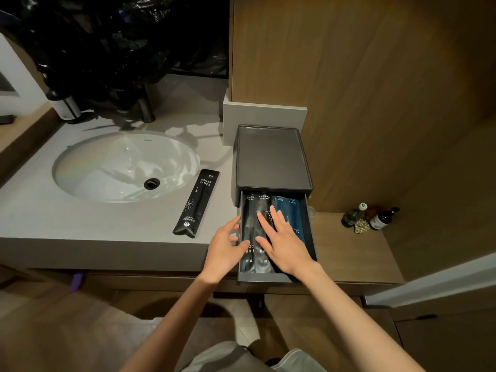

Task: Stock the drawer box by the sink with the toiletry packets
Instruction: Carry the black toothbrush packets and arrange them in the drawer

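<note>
The loose packet [197, 202], a long black sleeve printed "TOOTH BRUSH", lay on the counter [107, 221] between the sink [107, 162] and the drawer box [271, 157], its lower end near the counter's front edge. It looked light and thin. The glossy film wrap was probably slippery and crinkly, and the brush inside likely made it stiff lengthwise. A pinch across its narrow width near the middle would probably hold it best, since the flat sealed ends might slide between fingers.

The drawer box stood at the counter's right end. Its drawer [264, 277] was pulled out past the front edge and held two black packets [248, 226] on the left with blue packets [291, 208] beside them on the right.

The right hand [281, 242] lay palm down on the packets, gripping nothing. Its fingers were straight and spread, pointing toward the back of the drawer, and seemed to be pressing the packets flat. The left hand [225, 245] was at the drawer's left wall, fingers loosely spread and holding nothing, with its thumb reaching over the leftmost black packet. Both forearms reached in from below and converged on the drawer.
</note>
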Available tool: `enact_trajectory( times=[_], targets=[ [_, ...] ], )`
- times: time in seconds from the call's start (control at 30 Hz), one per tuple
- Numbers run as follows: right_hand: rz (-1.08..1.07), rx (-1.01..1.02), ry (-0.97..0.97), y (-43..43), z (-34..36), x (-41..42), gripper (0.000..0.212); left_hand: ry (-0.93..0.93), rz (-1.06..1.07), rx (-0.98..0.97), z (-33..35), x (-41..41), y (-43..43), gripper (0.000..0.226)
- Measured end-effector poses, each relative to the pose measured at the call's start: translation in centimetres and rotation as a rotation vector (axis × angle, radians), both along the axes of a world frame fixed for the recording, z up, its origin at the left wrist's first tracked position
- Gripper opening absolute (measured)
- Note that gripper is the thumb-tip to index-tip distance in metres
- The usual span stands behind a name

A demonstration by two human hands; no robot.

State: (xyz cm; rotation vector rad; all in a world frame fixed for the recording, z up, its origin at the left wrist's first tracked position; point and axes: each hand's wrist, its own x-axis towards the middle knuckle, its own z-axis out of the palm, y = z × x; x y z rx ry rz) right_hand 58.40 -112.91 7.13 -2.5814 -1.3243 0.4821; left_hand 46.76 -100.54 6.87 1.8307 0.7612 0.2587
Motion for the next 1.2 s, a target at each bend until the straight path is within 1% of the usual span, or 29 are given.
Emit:
enact_trajectory(
  times=[0.07,0.13,0.2,0.23,0.3,0.37,0.43,0.47,0.53,0.6,0.7,0.77,0.9,1.0,1.1,1.2],
  targets=[
    [-0.018,-0.005,-0.016,0.3,-0.2,-0.2,0.06,0.003,-0.011,-0.017,0.5,0.0,0.2,0.061],
    [-0.03,-0.012,-0.016,0.5,0.1,-0.2,0.06,0.003,0.007,-0.043,1.2,0.0,0.9,0.05],
    [-0.047,-0.013,0.008,0.5,0.8,-0.2,0.059,-0.017,0.068,-0.039,1.8,-0.2,2.0,0.037],
    [-0.054,0.001,0.012,0.4,1.4,-0.2,0.058,-0.032,0.116,-0.024,1.9,-0.3,2.8,0.035],
    [-0.063,0.088,-0.039,0.3,2.8,0.0,0.055,-0.043,0.213,0.029,1.7,-0.5,4.6,0.033],
    [-0.07,0.212,-0.139,0.3,4.0,0.3,0.05,-0.019,0.279,0.123,0.9,-0.7,6.7,0.035],
    [-0.08,0.296,-0.194,0.6,4.8,1.1,0.048,0.06,0.308,0.244,-0.4,-0.8,8.7,0.042],
    [-0.082,0.305,-0.201,0.9,5.0,1.6,0.049,0.123,0.314,0.294,-1.0,-0.8,9.5,0.047],
    [-0.075,0.272,-0.199,1.6,5.1,2.8,0.05,0.248,0.319,0.354,-1.9,-0.7,10.6,0.056],
    [-0.063,0.208,-0.187,2.2,4.9,4.0,0.052,0.323,0.322,0.371,-2.1,-0.7,10.9,0.065],
    [-0.057,0.121,-0.174,3.1,4.5,5.0,0.052,0.378,0.308,0.395,-2.4,-0.6,11.1,0.074],
    [-0.06,0.077,-0.149,3.5,4.2,5.3,0.051,0.392,0.298,0.407,-2.6,-0.5,11.2,0.075],
    [-0.077,0.057,-0.149,4.0,3.8,5.1,0.051,0.397,0.293,0.38,-2.6,-0.3,11.4,0.07],
    [-0.084,0.053,-0.159,4.1,3.7,5.1,0.052,0.365,0.293,0.331,-2.6,-0.3,11.7,0.065],
    [-0.074,0.048,-0.153,4.0,3.7,5.1,0.053,0.285,0.302,0.249,-2.4,-0.3,12.0,0.053],
    [-0.065,0.037,-0.141,3.9,3.7,5.3,0.054,0.265,0.274,0.243,-1.9,-0.6,12.4,0.043]
  ],
)
